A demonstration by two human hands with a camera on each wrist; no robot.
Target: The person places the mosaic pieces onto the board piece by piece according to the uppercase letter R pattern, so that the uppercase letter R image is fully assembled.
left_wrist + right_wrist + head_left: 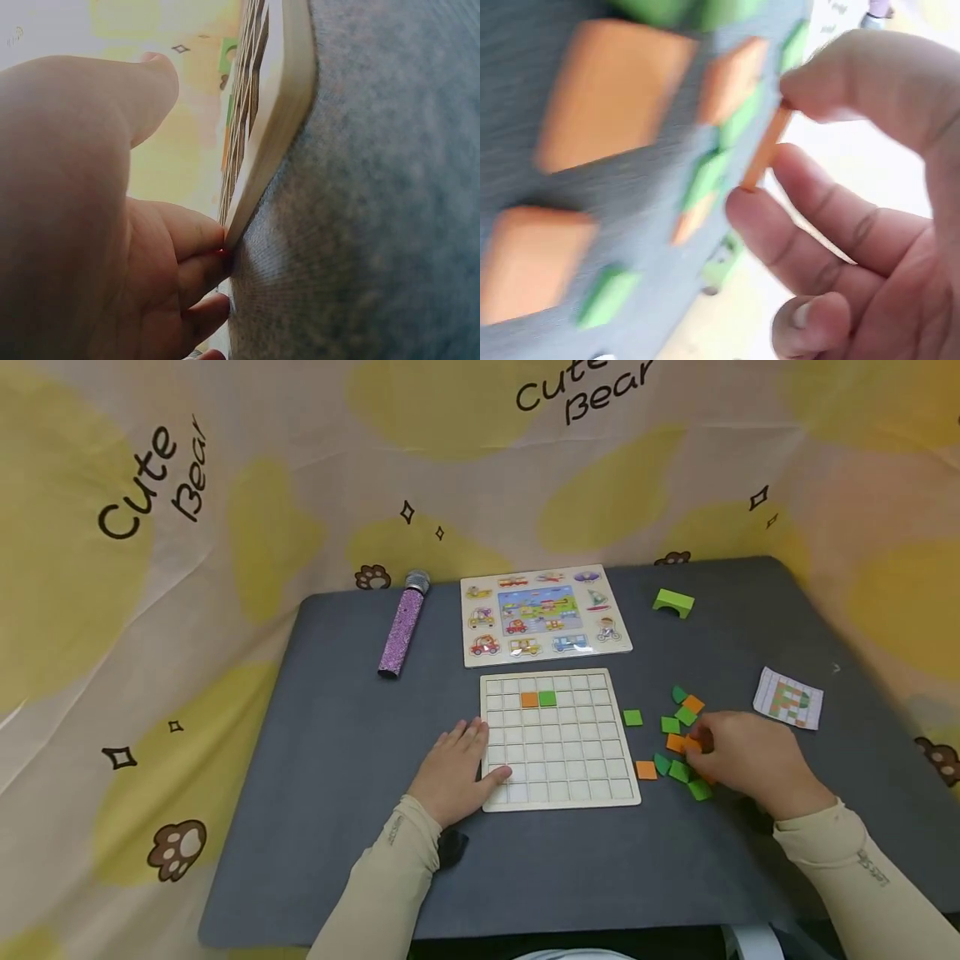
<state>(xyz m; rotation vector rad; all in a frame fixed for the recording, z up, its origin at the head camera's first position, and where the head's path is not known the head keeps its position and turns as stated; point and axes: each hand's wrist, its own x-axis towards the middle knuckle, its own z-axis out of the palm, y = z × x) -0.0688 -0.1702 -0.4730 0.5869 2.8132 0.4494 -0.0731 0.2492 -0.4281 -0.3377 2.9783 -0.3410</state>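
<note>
A white grid board (558, 752) lies on the table, with one orange square (529, 700) and one green square (547, 698) side by side in an upper row. My left hand (450, 774) rests at the board's left edge, fingers extended and thumb over the lower left cells. In the right wrist view, my right hand (870, 187) pinches an orange square tile (766, 148) between thumb and fingertips. Beneath and around that hand is a loose group of orange tiles (647, 770) and green tiles (671, 725), several of each, some partly hidden by the hand.
A small pattern card (787, 698) lies right of the right hand. Behind the grid board sits a vehicle picture puzzle (540, 610), with a purple glittery microphone (402, 631) to its left. A green arch block (673, 602) stands at the back right of the grey table (337, 735).
</note>
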